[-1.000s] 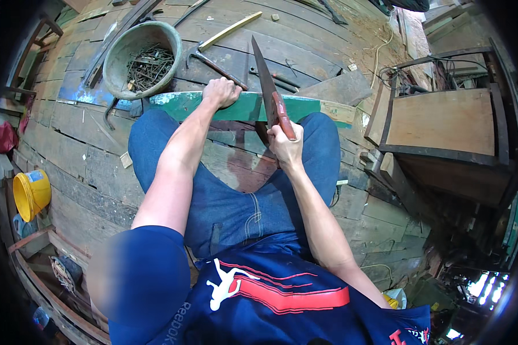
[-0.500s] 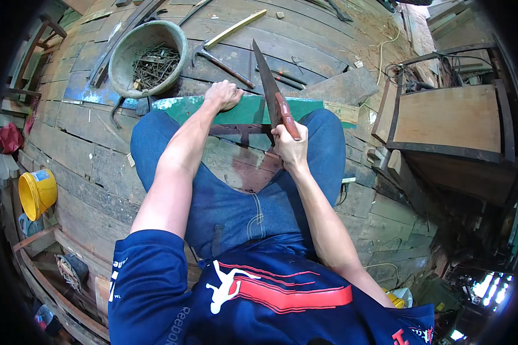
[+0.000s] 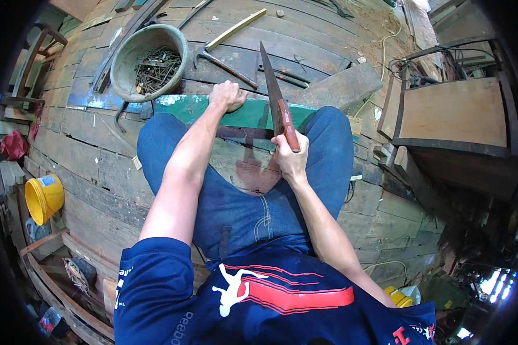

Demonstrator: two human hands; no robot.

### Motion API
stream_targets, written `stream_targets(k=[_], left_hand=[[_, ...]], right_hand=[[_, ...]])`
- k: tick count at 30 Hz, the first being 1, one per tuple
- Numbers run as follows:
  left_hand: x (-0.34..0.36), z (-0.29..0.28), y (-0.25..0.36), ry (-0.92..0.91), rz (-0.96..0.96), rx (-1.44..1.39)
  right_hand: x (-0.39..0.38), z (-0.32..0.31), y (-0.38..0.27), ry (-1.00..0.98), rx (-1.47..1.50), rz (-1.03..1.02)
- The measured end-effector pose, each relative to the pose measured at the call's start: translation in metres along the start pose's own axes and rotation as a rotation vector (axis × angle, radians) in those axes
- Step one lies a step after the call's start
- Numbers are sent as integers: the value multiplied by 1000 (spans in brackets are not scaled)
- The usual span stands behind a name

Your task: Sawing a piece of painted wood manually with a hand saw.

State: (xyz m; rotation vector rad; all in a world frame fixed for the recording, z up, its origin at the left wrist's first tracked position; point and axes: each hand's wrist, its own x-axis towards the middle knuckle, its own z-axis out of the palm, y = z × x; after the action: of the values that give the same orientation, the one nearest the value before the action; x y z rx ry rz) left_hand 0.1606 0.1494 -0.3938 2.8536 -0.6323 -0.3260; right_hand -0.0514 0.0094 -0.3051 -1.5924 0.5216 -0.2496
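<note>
Presumably for steadiness, the green board [image 3: 249, 117] at twelve o'clock is gripped at its far edge by the curled left hand [image 3: 228, 96], while the saw [image 3: 275, 92], just past twelve, is held tip outward by the right hand [image 3: 291, 158], wrapped around its handle [image 3: 289, 127].

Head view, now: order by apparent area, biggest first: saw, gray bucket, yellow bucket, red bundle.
1. gray bucket, clearly largest
2. saw and yellow bucket, too close to rank: saw longer, bucket wider
3. red bundle, smallest

Apparent size only; distances from the camera differ.
</note>
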Motion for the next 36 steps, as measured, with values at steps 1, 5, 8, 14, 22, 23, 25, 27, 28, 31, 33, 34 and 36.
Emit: stream_targets(k=[1, 5, 8, 14, 22, 23, 25, 27, 28, 31, 33, 34, 36], left_hand=[[-2, 5, -2, 89, 8, -3], [3, 10, -5, 135, 8, -9], [3, 9, -3, 92, -14, -23], [5, 8, -2, -19, -68, -39], [12, 7, -1, -105, -72, -24], [13, 5, -1, -119, -82, -19], [13, 5, -3, -115, -84, -25], [13, 6, -1, -112, -86, -42], [15, 8, 0, -109, -76, -43], [13, 11, 0, -121, -110, -23], [15, 10, 2, -99, -105, -20], [14, 9, 3, -82, -107, -16], [12, 7, 5, -73, -104, -28]], right_hand=[[1, 1, 1, 2, -34, -34], [1, 2, -4, 0, -55, -61], [1, 3, -10, 3, -66, -110], [2, 8, 5, 14, -190, -234], [-31, 11, -2, 42, -178, -166], [-41, 9, -9, 38, -133, -126], [-57, 4, -13, 17, -165, -112], [-60, 3, -10, 18, -208, -102], [-56, 5, -9, 23, -195, -125], [-52, 12, -2, 44, -200, -215], [-53, 13, -1, 61, -228, -233], [-54, 13, -4, 65, -227, -230], [-55, 13, -13, 57, -174, -219]])
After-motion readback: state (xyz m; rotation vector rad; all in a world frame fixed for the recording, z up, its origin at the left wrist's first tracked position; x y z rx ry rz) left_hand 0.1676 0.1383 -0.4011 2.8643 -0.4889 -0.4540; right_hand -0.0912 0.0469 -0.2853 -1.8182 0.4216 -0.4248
